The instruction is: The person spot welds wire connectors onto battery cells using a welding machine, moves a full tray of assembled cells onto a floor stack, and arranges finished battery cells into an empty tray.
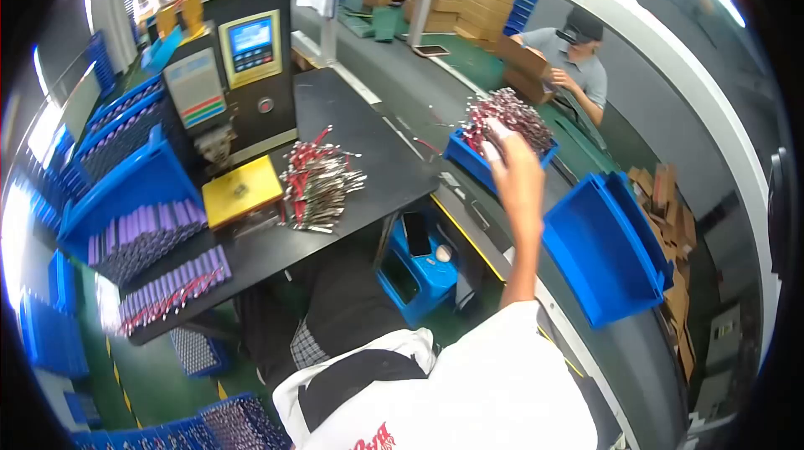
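Note:
My right hand reaches out over a blue bin heaped with red and dark wire leads with silvery ends. White coverings show on its fingertips, which are apart and lie over the near side of the heap. Whether they touch the leads I cannot tell. My left hand is out of view. On the black table, a loose pile of similar red and silver-tipped leads lies beside a yellow block at the foot of a machine with a lit display. A row of purple cylindrical cells with red leads lies near the table's edge.
A tilted blue bin holds more purple cells at the left. Empty blue bins sit on the conveyor at the right. Across it, a person handles a cardboard box. A phone rests on a blue stool.

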